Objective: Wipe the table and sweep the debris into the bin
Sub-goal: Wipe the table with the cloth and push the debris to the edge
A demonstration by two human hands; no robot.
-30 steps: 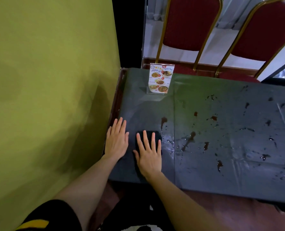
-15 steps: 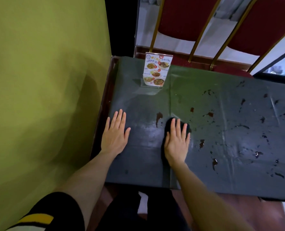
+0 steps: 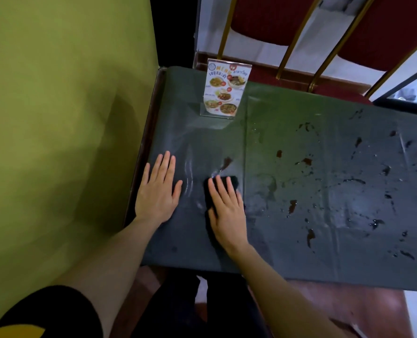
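Wall (image 3: 56, 118) of yellow-green fills the left of the frame, and a black sleeve with a yellow patch (image 3: 39, 313) shows at the lower left corner. Just right of the wall runs the dark green surface (image 3: 300, 240), its brown wooden edge against the wall. The left hand (image 3: 157, 191) lies flat near that edge at centre left, fingers straight and slightly spread, palm down on the covering, holding nothing. Just to its right, apart from it, the right hand (image 3: 227, 206) presses flat on a black cloth (image 3: 231, 180), fingers straight over it; the cloth's far end shows past the fingertips and a dark strip shows beside the thumb. Wet streaks shine between the two hands. A menu card (image 3: 224, 89) in a clear stand is upright at upper centre, near the far edge. Dark brown stains and spills (image 3: 307, 162) are scattered over the right half of the surface. Red chairs with gold frames (image 3: 349, 25) stand beyond the far edge at upper right.
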